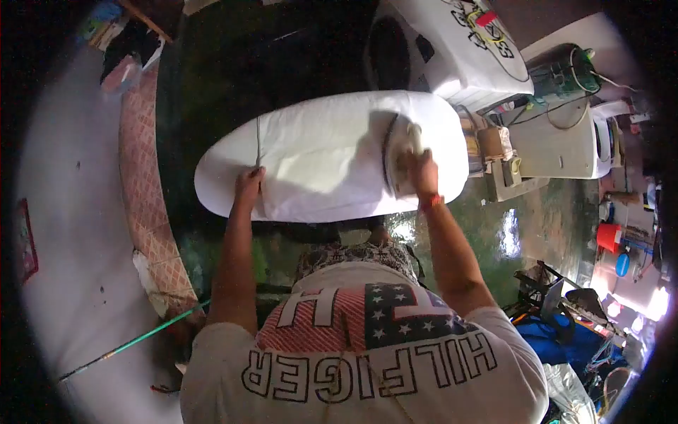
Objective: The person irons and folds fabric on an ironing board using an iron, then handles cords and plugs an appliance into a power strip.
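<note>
A white-covered ironing board [222, 166] lies across the view in front of me, with a white cloth [318, 155] spread over it. My right hand [424, 173] is closed around the handle of a clothes iron [400, 159], which rests on the cloth towards the board's right end. At the cloth's left side, my left hand [248, 185] has its fingers closed at the edge, beside a thin dark line running across the board. The fingertips there are small and partly hidden.
A white appliance [466, 49] stands beyond the board, and another white machine [558, 141] is to the right. Boxes [498, 145] sit between them. A green pole [141, 341] leans at lower left by the wall. Cluttered items and a blue cover [565, 343] lie at lower right.
</note>
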A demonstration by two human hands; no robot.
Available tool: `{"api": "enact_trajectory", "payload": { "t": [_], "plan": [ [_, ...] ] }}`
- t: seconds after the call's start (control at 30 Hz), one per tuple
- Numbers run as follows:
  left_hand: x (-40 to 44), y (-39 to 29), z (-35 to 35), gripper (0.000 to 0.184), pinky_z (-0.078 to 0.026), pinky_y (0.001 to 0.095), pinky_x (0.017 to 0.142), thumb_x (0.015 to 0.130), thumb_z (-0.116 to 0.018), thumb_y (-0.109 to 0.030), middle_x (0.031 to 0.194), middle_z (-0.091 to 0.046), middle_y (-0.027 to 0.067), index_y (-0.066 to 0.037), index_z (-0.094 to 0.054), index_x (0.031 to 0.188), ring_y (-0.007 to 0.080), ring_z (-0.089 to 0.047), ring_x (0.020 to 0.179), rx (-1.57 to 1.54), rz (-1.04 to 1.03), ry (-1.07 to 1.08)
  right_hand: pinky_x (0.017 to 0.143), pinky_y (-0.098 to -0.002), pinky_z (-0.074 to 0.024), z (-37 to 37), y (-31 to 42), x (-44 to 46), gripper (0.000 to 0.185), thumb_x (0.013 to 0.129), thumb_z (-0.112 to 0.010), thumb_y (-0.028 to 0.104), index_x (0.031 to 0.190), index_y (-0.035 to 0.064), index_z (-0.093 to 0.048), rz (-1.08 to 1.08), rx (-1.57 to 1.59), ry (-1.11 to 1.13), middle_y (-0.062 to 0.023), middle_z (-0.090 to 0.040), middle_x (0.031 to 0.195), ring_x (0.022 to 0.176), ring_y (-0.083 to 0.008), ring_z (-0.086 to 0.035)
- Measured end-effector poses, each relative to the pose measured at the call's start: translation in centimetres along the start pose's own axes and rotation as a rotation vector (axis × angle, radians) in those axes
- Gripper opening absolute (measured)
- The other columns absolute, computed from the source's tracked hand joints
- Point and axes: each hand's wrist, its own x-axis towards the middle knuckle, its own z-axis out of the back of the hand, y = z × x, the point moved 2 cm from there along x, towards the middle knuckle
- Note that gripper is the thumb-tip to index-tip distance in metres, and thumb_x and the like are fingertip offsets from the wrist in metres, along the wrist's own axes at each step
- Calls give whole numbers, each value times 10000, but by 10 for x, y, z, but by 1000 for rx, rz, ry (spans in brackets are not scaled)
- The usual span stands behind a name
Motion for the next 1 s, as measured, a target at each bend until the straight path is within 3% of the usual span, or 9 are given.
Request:
{"api": "enact_trajectory", "payload": {
  "t": [0.07, 0.2, 0.37, 0.4, 0.5, 0.63, 0.7, 0.9, 1.0],
  "plan": [
    [4, -10, -8, 283, -436, 277, 595, 794, -649, -266, 721, -606, 46, -5, -633, 902, 123, -546, 651, -146, 169, 68, 589, -418, -468, 4, 7, 18, 348, 837, -575, 304, 924, -23, -495, -3, 273, 10, -244, -604, 808, 704, -340, -607],
    [-5, -22, -2, 240, -405, 268, 551, 798, -647, -222, 682, -571, 13, 10, -617, 851, 92, -511, 626, -204, 336, 24, 579, -394, -467, -10, -70, 0, 337, 841, -562, 299, 923, -24, -512, 217, -131, 50, -231, -600, 786, 749, -349, -602],
    [-5, -23, -2, 204, -400, 270, 543, 799, -651, -218, 679, -559, 2, -24, -614, 852, 93, -493, 601, -122, 230, -4, 485, -332, -451, 25, 21, -11, 332, 861, -566, 297, 925, -22, -500, -197, 20, 138, -147, -616, 696, 586, -159, -589],
    [-6, -31, 2, 199, -399, 270, 544, 801, -651, -222, 676, -554, -1, -33, -614, 853, 94, -488, 595, -74, 242, 19, 467, -325, -456, 22, 26, -2, 284, 873, -551, 255, 946, -15, -505, -71, 131, 173, -134, -619, 724, 556, -157, -583],
    [0, -11, 2, 191, -397, 272, 534, 810, -638, -244, 664, -535, -4, -58, -611, 846, 94, -481, 590, -250, 242, 138, 630, -327, -508, -2, 25, 1, 291, 843, -570, 183, 1037, -23, -507, 88, 417, 427, -117, -632, 886, 717, -177, -611],
    [-1, -10, 0, 201, -388, 275, 494, 814, -621, -259, 630, -511, -7, -61, -610, 841, 103, -455, 517, -293, 123, 62, 820, -336, -475, -29, 67, -42, 508, 764, -605, 208, 1197, -16, -463, 276, -15, 792, -198, -619, 1018, 922, -264, -616],
    [-4, -9, -3, 187, -383, 281, 470, 811, -621, -251, 598, -501, -11, -64, -614, 812, 110, -445, 477, -422, 181, 9, 792, -387, -482, -54, 103, -65, 544, 784, -617, 359, 1201, 41, -473, 424, -165, 757, -241, -603, 994, 864, -356, -614],
    [-51, 2, 2, 210, -439, 308, 545, 777, -646, -212, 589, -569, 57, -3, -621, 771, 128, -538, 553, -87, 299, 204, 797, -427, -480, -83, 143, -80, 503, 797, -609, 352, 1160, 27, -479, 617, -353, 830, -240, -577, 1020, 933, -390, -572],
    [-88, -7, 3, 243, -463, 316, 603, 756, -664, -209, 644, -611, 107, 23, -621, 816, 142, -581, 619, 152, -47, 47, 816, -417, -476, -52, 127, -71, 465, 801, -607, 314, 1146, 29, -484, 723, -405, 836, -229, -556, 1077, 976, -372, -561]
  ]
}}
